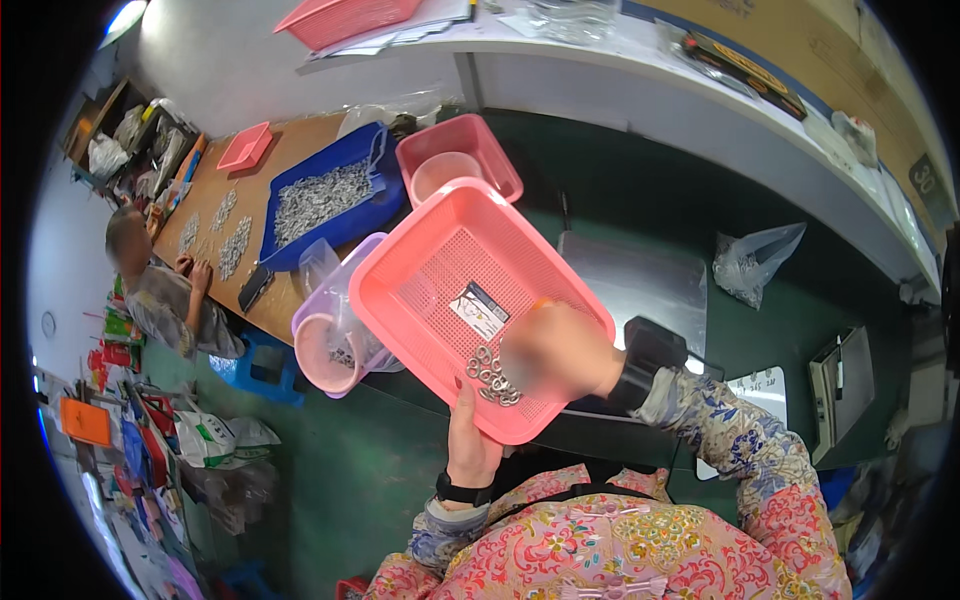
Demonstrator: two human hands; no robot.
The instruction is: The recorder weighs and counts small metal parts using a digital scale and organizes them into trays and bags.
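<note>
My left hand (470,440) grips the near edge of a pink perforated plastic basket (420,270) and holds it tilted above the bench. Inside, a small pile of silver metal rings (493,375) has slid to the lower corner, beside a small printed card (478,310). My right hand (560,350) is inside the basket, right by the rings; it is blurred, so its fingers cannot be made out. A dark band (645,365) sits on my right wrist.
Under the basket stand a purple tray (335,295) with a pink cup (322,352), another pink basket (470,140) with a cup, and a blue bin of silver parts (325,200). A person (170,290) sorts parts at the wooden table's left. A clear bag (750,260) lies right.
</note>
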